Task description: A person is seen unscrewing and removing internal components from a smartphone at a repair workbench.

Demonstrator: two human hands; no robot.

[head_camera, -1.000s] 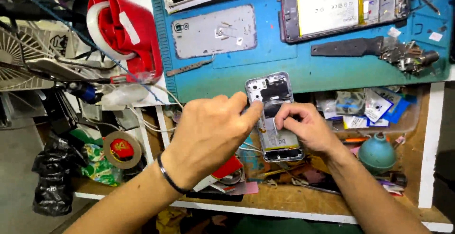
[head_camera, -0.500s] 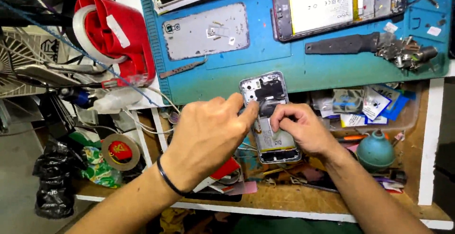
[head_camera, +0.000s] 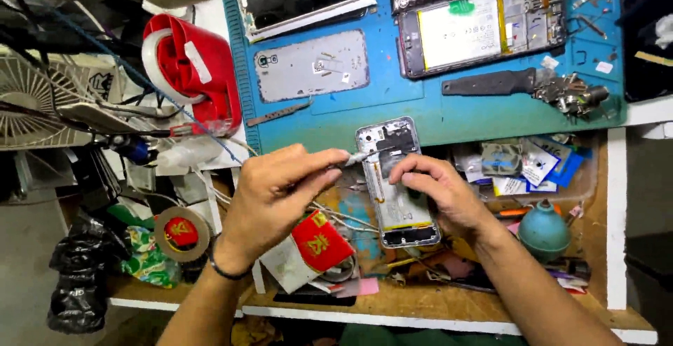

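An opened phone (head_camera: 394,178) with its back cover off lies at the front edge of a blue work mat (head_camera: 449,114), its battery and circuit board exposed. My left hand (head_camera: 273,192) pinches a thin metal tool (head_camera: 359,157) whose tip touches the phone's upper left corner. A dark band circles that wrist. My right hand (head_camera: 438,192) rests on the phone's right side, fingers curled over its upper middle, and steadies it.
On the mat lie a grey phone back cover (head_camera: 312,65), a second opened phone (head_camera: 480,27), a black-handled tool (head_camera: 491,83) and a heap of metal parts (head_camera: 571,93). A red tape dispenser (head_camera: 193,69), a tape roll (head_camera: 182,232) and a teal blower bulb (head_camera: 543,230) surround the spot.
My left hand has drawn back to the left, so the tool between its fingers now shows. The view has shifted slightly. My right hand stays on the phone.
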